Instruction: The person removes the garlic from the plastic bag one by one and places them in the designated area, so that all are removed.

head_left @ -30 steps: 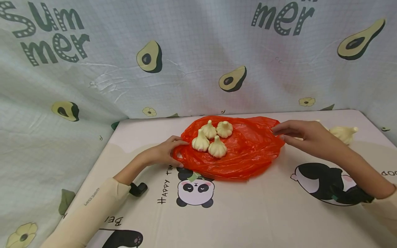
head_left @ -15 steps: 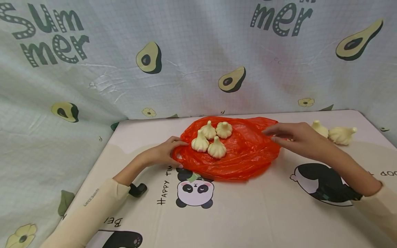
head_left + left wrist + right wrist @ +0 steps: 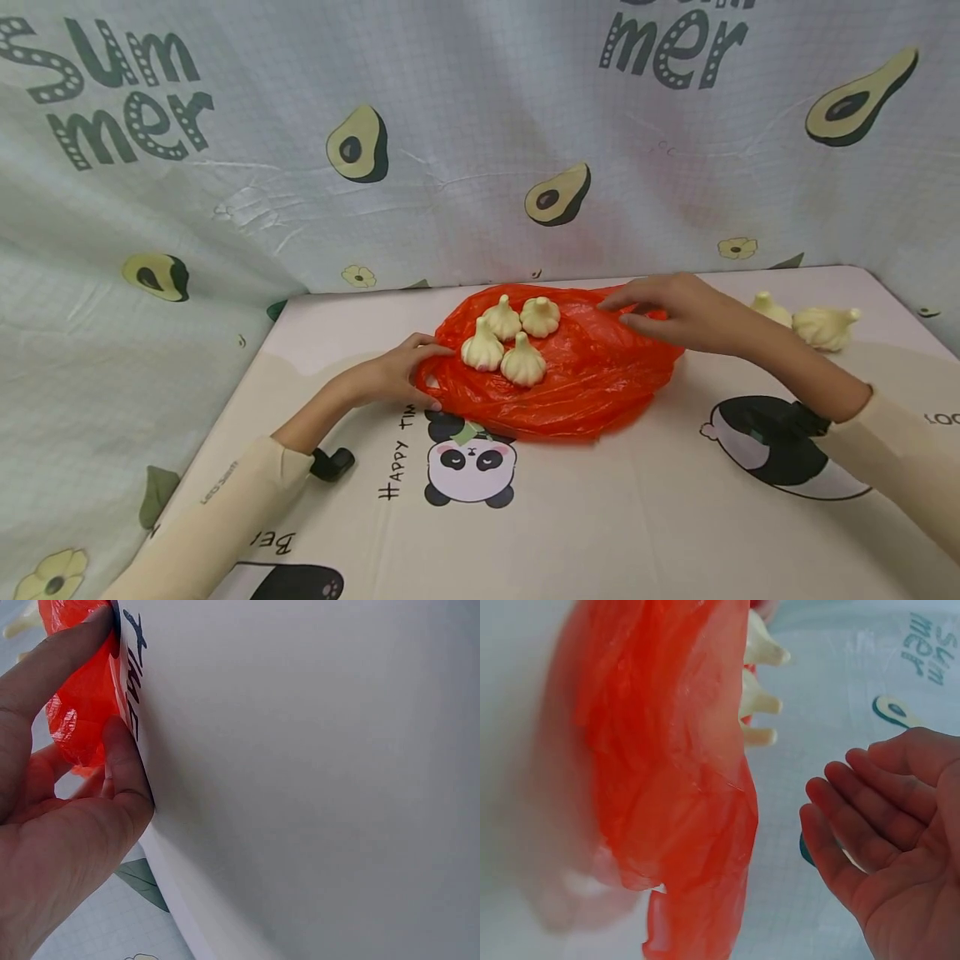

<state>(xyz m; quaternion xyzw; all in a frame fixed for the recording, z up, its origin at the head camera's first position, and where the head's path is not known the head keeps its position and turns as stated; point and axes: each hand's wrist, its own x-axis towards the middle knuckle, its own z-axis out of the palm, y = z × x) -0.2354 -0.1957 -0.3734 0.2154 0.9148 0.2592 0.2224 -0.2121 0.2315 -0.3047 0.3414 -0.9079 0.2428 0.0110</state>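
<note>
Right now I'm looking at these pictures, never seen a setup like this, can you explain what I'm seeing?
No robot here, just a person's bare left hand and right hand. The wide picture comes from a camera worn on the head, looking forward and down; the two close ones are taken from the left and right wrists. On the panda-printed table, four garlic bulbs sit on or in a red plastic bag, and two more bulbs lie to its right. The left hand touches the bag's left edge; whether it grips it, I can't tell. The right hand hovers over the bag's right part, holding nothing.
</note>
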